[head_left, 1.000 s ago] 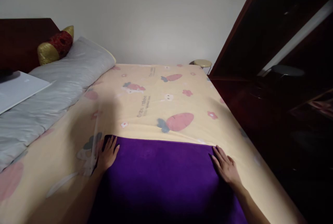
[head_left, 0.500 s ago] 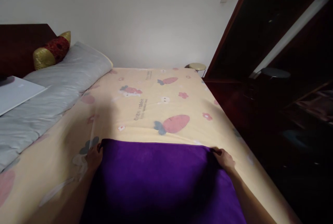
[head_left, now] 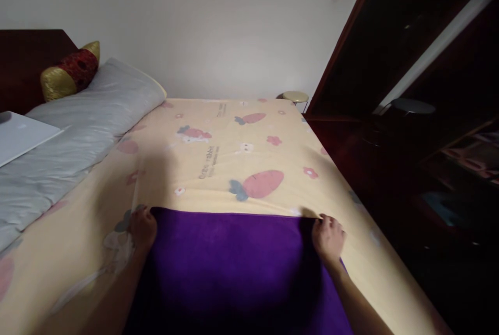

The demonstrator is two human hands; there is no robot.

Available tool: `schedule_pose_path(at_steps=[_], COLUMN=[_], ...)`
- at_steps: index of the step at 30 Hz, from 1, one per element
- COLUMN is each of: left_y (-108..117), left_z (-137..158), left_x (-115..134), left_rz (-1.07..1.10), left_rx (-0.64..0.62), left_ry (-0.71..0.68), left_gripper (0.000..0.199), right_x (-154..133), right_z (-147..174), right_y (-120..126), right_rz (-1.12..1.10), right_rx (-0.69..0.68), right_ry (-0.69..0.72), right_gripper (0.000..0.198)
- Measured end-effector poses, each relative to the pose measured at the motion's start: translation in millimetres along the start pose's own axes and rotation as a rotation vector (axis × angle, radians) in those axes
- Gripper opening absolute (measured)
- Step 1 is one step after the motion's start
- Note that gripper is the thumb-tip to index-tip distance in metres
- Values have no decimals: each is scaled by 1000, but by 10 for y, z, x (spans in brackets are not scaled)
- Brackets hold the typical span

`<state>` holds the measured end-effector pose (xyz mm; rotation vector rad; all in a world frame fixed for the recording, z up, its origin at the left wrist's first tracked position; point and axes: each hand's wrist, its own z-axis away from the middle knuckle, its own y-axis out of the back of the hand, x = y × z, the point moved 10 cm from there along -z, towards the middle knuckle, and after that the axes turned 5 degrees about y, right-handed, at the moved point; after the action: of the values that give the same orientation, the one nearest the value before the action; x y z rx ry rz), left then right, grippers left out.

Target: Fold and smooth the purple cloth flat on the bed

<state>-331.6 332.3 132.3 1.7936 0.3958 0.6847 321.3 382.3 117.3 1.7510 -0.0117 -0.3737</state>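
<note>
A purple cloth (head_left: pixel 234 262) lies flat on a bed covered by a pale yellow sheet (head_left: pixel 234 158) printed with carrots and flowers. My left hand (head_left: pixel 143 227) is closed on the cloth's far left corner. My right hand (head_left: pixel 328 237) is closed on its far right corner. The cloth's far edge runs straight between the two hands. Both forearms reach in from the bottom of the view, over the cloth's sides.
A grey pillow (head_left: pixel 89 117) and a gold and red bolster (head_left: pixel 68 71) lie at the left by a dark headboard. A white flat object (head_left: pixel 19 135) rests at the far left. A dark wooden cabinet (head_left: pixel 409 117) stands along the bed's right side. A small round stool (head_left: pixel 295 97) stands at the far end.
One second ago both hands lay flat and open on the cloth's far corners. They have since curled shut around those corners, and the right hand has drawn slightly inward.
</note>
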Motion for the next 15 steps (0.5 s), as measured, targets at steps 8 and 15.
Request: schedule_pose_path(at_steps=[8, 15], left_y=[-542, -386], left_z=[1737, 674], left_x=[1865, 193], left_rz=[38, -166], left_rx=[-332, -129], left_ry=[-800, -364], left_gripper=[59, 60], right_x=[-2022, -111], right_z=[993, 373], right_y=[-602, -465], right_rz=[-265, -34], right_rx=[-329, -223], right_ry=[746, 336], right_gripper=[58, 67])
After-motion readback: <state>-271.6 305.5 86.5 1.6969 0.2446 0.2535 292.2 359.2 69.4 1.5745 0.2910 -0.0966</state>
